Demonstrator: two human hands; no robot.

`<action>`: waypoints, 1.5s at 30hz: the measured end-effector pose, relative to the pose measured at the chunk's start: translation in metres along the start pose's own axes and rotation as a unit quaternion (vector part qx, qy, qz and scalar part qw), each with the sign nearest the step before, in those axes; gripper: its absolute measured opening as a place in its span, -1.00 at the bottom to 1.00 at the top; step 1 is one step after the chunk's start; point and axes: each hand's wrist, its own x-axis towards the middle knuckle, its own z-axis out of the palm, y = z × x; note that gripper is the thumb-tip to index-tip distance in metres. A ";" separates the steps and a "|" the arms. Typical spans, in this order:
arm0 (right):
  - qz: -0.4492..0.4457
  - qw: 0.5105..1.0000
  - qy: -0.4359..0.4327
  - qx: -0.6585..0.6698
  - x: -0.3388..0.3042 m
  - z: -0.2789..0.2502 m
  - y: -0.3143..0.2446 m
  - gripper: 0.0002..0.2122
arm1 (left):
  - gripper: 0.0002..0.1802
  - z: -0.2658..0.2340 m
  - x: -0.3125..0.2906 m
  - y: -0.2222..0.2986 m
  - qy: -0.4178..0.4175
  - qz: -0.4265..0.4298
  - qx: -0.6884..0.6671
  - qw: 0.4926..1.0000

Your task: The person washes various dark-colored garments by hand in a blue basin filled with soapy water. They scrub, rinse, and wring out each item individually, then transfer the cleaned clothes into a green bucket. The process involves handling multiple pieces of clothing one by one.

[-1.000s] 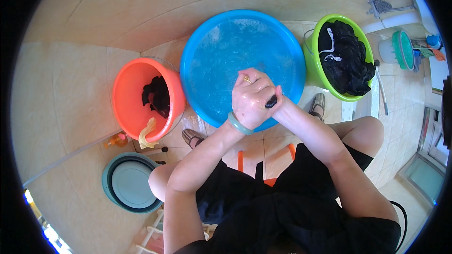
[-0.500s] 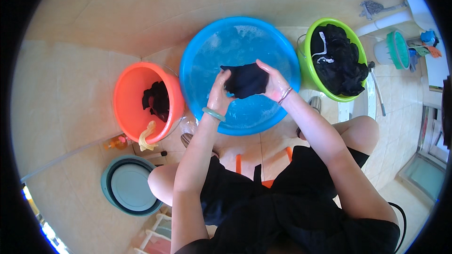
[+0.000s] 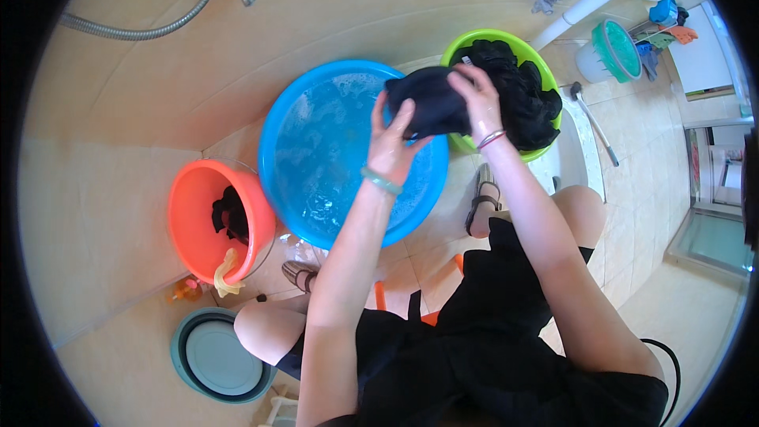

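Note:
Both my hands hold a wet black garment [image 3: 431, 101] in the air between two basins. My left hand [image 3: 390, 146] grips its near left side and wears a green bracelet. My right hand [image 3: 474, 95] grips the right side from above, just over the rim of the green basin [image 3: 462, 43], which is piled with dark clothes [image 3: 526, 103]. Below the garment is the big blue basin [image 3: 285, 122] with soapy water.
An orange basin [image 3: 190, 217] at the left holds a dark cloth and a yellow item. A teal collapsed tub [image 3: 213, 356] lies at the lower left. A shower hose [image 3: 142, 28] hangs on the tiled wall. A teal bucket [image 3: 613, 51] stands at the far right. I sit with sandalled feet near the basins.
My hands were clenched together over the blue basin, then spread the black garment, and have now carried it up and right to the green basin's edge.

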 end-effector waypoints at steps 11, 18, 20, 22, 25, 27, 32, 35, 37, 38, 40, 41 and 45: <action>0.002 0.887 0.254 -0.385 0.089 -0.141 0.016 -0.65 | -0.46 0.092 0.071 -0.099 -0.174 0.213 0.454 0.848; 0.169 0.740 0.209 -0.616 0.112 -0.147 0.023 -0.60 | -0.31 0.096 0.071 -0.121 -0.184 0.116 0.737 0.640; 0.106 0.778 0.235 -0.573 0.112 -0.152 0.017 -0.62 | -0.34 0.092 0.075 -0.116 -0.198 0.141 0.657 0.713; -0.055 0.807 0.244 -0.535 0.093 -0.137 0.004 -0.62 | -0.41 0.075 0.070 -0.094 -0.188 0.173 0.580 0.773; -0.057 0.776 0.092 -0.621 0.082 -0.127 0.008 -0.60 | -0.43 0.049 0.061 -0.056 -0.194 0.192 0.547 0.791; -0.065 0.699 0.061 -0.709 0.087 -0.119 0.011 -0.57 | -0.42 0.033 0.046 -0.031 -0.169 0.196 0.558 0.789; -0.207 0.897 -0.039 -0.389 0.034 0.009 -0.011 -0.57 | -0.41 -0.056 -0.016 0.065 -0.065 0.176 0.515 0.836; 0.170 0.926 -0.332 0.060 -0.059 0.149 -0.019 -0.51 | -0.42 -0.133 -0.066 0.130 0.036 0.207 0.538 0.816; 0.235 0.858 -0.449 0.087 -0.120 0.217 -0.005 -0.52 | -0.40 -0.186 -0.102 0.159 0.123 0.217 0.573 0.781; 0.260 0.835 -0.483 0.039 -0.156 0.252 -0.009 -0.56 | -0.43 -0.208 -0.130 0.181 0.171 0.183 0.617 0.746; 0.264 0.773 -0.575 0.040 -0.217 0.306 0.011 -0.57 | -0.38 -0.273 -0.175 0.203 0.264 0.143 0.707 0.641; 0.289 0.756 -0.586 0.033 -0.238 0.324 0.025 -0.54 | -0.33 -0.297 -0.191 0.205 0.304 0.096 0.749 0.581; 0.347 0.701 -0.622 -0.043 -0.296 0.365 0.069 -0.49 | -0.25 -0.362 -0.243 0.188 0.348 -0.070 0.792 0.496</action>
